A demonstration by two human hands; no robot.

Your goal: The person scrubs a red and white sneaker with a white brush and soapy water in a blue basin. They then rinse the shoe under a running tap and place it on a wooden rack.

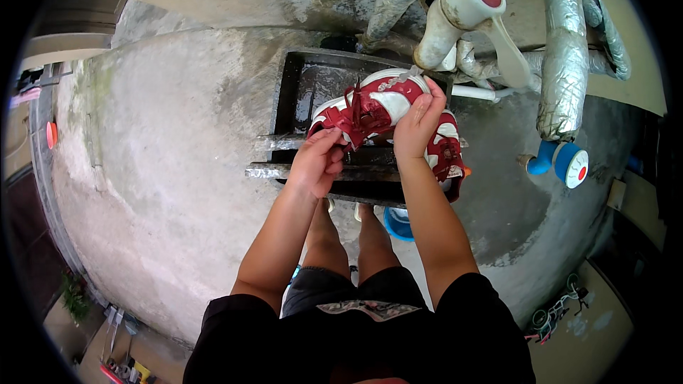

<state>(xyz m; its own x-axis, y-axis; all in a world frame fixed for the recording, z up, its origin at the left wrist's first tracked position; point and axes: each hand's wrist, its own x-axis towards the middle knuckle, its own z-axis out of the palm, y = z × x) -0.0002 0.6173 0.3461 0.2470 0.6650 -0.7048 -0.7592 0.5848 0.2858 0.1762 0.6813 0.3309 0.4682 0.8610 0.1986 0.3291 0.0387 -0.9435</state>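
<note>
A red and white sneaker (373, 104) with dark red laces is held up sideways between my two hands, above a black basin (284, 92). My left hand (318, 163) pinches its heel end near the ankle opening. At the toe end, my right hand (418, 124) grips the shoe, its fingers against the sole's edge. Water from the white tap (452, 25) appears to run onto the toe. A second red and white sneaker (447, 149) rests at the basin's right side, partly hidden by my right forearm.
Two bars (284, 171) lie across the near part of the basin. A blue bucket (399, 223) stands on the floor by my feet. Foil-wrapped pipes (565, 50) rise at the right, with a blue and white valve (569, 163) below. Grey concrete floor (178, 156) spreads to the left.
</note>
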